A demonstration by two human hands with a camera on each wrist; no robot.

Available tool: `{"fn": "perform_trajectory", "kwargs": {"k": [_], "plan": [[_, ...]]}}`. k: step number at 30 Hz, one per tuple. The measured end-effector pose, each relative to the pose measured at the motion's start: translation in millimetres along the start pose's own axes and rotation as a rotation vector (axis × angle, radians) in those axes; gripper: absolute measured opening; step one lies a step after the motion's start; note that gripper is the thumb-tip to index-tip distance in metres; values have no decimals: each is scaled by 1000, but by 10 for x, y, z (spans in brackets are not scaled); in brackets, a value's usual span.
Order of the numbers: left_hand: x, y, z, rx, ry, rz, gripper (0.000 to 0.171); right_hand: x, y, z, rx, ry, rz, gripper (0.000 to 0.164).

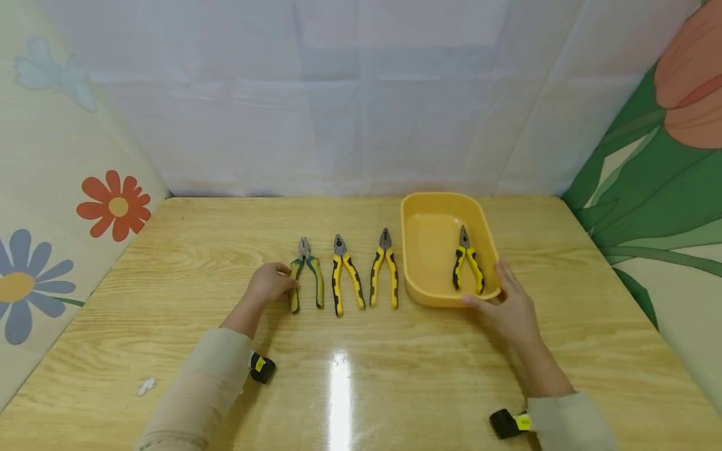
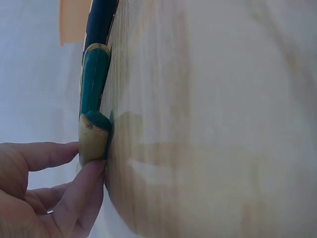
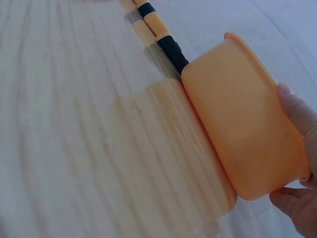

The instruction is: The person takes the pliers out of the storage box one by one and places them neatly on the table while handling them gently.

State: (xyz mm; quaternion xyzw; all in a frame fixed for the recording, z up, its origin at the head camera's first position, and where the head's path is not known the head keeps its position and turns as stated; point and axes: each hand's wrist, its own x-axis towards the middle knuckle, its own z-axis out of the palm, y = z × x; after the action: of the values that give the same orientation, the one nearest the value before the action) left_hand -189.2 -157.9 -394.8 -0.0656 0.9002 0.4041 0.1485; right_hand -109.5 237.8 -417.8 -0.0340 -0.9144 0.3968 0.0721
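Green-and-yellow pliers (image 1: 305, 254) lie on the table with their handles spread. My left hand (image 1: 271, 283) pinches the end of their left handle (image 2: 93, 141) between thumb and fingers. To their right, two pairs of yellow-and-black pliers lie side by side: the middle pliers (image 1: 340, 250) and the right pliers (image 1: 385, 248). A yellow plastic basket (image 1: 425, 257) stands beside them, holding another pair of yellow-and-black pliers (image 1: 461, 257). My right hand (image 1: 514, 310) grips the basket's near right corner, thumb on the front and fingers along the right side.
The wooden table (image 1: 406, 369) ends at a white cloth backdrop (image 1: 282, 125). Printed flower panels flank both sides. A small white scrap (image 1: 146, 386) lies at front left. Black wrist devices sit near the left cuff (image 1: 220, 357) and right cuff (image 1: 566, 416).
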Motion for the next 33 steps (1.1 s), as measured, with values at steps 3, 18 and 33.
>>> {"fn": "perform_trajectory", "kwargs": {"k": [3, 18, 33], "plan": [[-11, 25, -5, 4, -6, 1, 40, 0, -4, -15, -3, -3, 7, 96], [-119, 136, -88, -18, -37, 38, 47, -21, 16, 17, 4, 2, 6, 96], [-208, 325, 136, -59, -165, 217, 49, -16, 14, 14, 1, 10, 0, 96]]}}
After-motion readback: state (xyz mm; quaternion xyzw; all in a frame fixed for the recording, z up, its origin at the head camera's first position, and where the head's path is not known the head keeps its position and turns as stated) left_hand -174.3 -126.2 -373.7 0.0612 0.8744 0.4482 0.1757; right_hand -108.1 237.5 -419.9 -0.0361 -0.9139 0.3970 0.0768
